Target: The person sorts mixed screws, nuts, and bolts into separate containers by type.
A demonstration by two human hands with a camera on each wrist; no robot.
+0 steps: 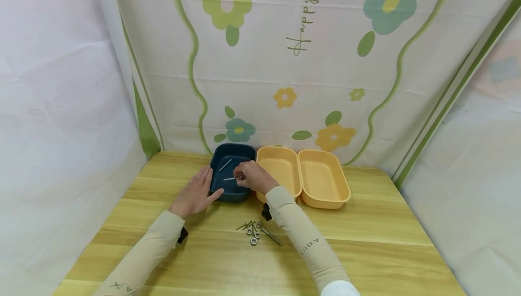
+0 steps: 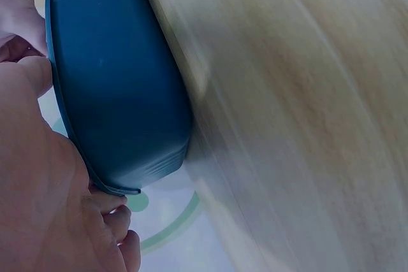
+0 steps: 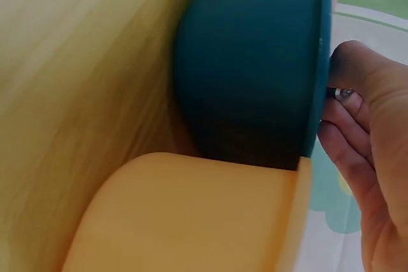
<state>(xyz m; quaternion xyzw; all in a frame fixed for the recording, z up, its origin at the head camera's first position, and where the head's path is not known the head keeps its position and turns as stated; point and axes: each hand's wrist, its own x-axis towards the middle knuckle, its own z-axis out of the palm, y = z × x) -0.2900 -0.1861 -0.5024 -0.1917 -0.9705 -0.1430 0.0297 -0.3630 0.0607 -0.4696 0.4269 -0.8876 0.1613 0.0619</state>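
In the head view a dark blue tray stands at the back of the table, with one bolt lying inside. My left hand rests at its near left corner, fingers extended along the left side and thumb at the front rim. Over the tray, my right hand pinches another bolt near its head, the shank pointing left. The right wrist view shows the bolt's head end between thumb and fingers, just past the blue rim; the shank is hidden there.
Two yellow trays, a middle one and a right one, stand beside the blue tray. Nearer on the wooden table lies a small pile of nuts and bolts. A flower-printed cloth hangs behind.
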